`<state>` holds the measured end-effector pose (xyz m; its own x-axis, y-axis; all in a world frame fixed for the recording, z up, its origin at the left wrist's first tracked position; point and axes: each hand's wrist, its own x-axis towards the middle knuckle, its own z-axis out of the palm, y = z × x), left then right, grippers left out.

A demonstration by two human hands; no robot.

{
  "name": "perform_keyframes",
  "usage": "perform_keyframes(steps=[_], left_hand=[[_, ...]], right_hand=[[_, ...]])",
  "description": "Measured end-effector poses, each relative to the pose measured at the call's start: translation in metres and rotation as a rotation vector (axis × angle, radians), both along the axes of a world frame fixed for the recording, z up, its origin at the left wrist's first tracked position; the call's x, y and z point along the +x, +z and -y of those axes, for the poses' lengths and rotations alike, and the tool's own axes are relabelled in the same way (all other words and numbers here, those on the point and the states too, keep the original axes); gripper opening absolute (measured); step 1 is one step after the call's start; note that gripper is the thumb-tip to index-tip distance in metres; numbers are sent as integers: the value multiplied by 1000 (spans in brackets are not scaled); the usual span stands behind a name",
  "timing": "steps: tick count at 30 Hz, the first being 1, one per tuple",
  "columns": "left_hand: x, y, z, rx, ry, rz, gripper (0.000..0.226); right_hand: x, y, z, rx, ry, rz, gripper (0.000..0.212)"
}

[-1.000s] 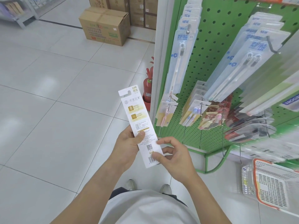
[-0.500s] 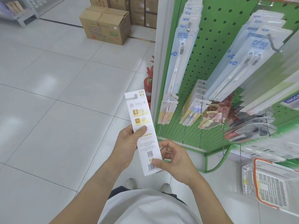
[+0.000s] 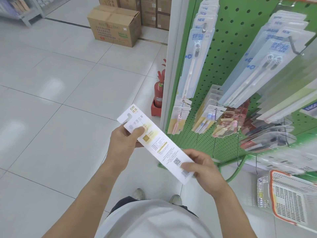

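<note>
A long white toothbrush pack [image 3: 159, 148] with gold patches, small print and a QR code lies tilted between both hands, its hang-hole end up and to the left. My left hand [image 3: 123, 143] pinches the upper end, thumb on the printed face. My right hand [image 3: 204, 169] pinches the lower end near the barcode. The pack shows its back side, so the brush itself is hidden.
A green pegboard rack [image 3: 228, 48] on the right carries hooks with several toothbrush packs [image 3: 195, 62]. A white and orange shopping basket [image 3: 291, 196] sits at lower right. A red fire extinguisher [image 3: 158, 93] stands by the rack's post, cardboard boxes [image 3: 115, 26] beyond on the tiled floor.
The pack has turned from near upright to a slant and dropped. My left hand slid up to its top end, and my right hand moved right along with the bottom end.
</note>
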<state>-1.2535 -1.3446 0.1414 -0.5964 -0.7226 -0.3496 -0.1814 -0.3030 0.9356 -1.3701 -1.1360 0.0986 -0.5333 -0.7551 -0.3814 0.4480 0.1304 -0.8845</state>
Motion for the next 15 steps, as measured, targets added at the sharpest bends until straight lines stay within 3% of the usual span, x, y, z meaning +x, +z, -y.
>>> perform_keyframes(steps=[8,15], left_hand=[[-3,5,-19,-85,30,34,13],[-4,12,-35,-238,65,47,14]], right_hand=[[-7,3,-3,-84,-172,256,35],[-3,0,0,-27,-200,270,34]])
